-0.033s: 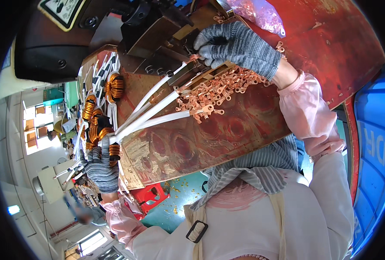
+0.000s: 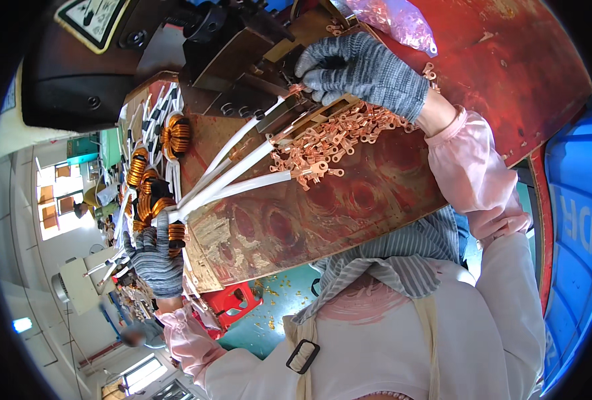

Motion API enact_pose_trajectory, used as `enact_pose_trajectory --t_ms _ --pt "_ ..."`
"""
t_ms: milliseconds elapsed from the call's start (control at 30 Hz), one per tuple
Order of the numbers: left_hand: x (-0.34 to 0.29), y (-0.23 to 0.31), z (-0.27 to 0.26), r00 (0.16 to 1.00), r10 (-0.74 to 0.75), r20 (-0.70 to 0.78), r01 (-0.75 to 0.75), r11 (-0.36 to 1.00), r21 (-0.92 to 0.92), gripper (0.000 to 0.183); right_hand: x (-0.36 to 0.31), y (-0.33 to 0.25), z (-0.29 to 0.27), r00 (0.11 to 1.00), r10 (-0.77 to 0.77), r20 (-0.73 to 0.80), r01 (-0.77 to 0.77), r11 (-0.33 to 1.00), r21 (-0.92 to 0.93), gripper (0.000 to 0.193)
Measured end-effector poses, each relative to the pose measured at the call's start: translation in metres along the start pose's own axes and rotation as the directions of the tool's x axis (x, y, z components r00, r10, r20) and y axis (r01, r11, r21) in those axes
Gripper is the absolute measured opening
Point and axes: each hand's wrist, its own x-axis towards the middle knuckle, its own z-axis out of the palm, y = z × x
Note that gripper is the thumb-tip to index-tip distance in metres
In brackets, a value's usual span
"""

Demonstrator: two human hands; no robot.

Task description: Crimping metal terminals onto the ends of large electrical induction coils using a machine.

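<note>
Gripping, L hand (image 2: 155, 257): closed on coil (image 2: 173, 230) w/ white leads (image 2: 233, 177)
R hand (image 2: 363, 70): pinching copper lug (image 2: 295, 89) at press (image 2: 243, 73)
Bench (image 2: 323, 213): loose lugs (image 2: 323, 143) piled

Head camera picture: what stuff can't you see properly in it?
- Right hand: its fingertips curl down at the dark machine, so whatever they pinch is hidden.
- Left hand: the glove covers the near ends of the white sleeved wires and part of a copper coil.
- Green-edged sign: cut off by the top edge.
- Room at lower left: blurred and too small to tell.
- Clear bag: its contents are a pink blur.
</note>
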Motion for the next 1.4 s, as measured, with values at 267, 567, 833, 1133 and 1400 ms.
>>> enact_pose_trajectory --t_ms 267,567,833,1133,1400 --pt "-0.001 -0.002 0.003 0.997 0.009 0.079 -0.014 0.998 0.056 0.069 0.005 0.001 -0.001 0.998 0.048 -0.034 -0.048 0.999 -0.005 0.015" --pt "-0.001 0.001 0.001 0.994 0.022 0.103 -0.03 0.996 0.078 0.055 0.006 -0.002 0.0 0.995 0.025 -0.1 -0.044 0.981 -0.188 0.015" --pt "-0.003 -0.001 0.007 0.995 0.02 0.097 -0.026 0.998 0.065 0.053 0.006 -0.007 -0.001 0.994 0.064 -0.088 -0.082 0.973 -0.215 0.021" --pt "-0.003 -0.001 0.007 0.996 0.016 0.083 -0.022 0.997 0.071 0.067 0.0 -0.005 -0.008 0.978 0.016 -0.207 -0.06 0.975 -0.213 0.027" --pt "0.003 0.006 0.0 0.994 0.039 0.102 -0.047 0.996 0.073 0.055 -0.003 -0.002 -0.012 0.975 -0.049 -0.217 0.014 0.988 -0.157 0.027"
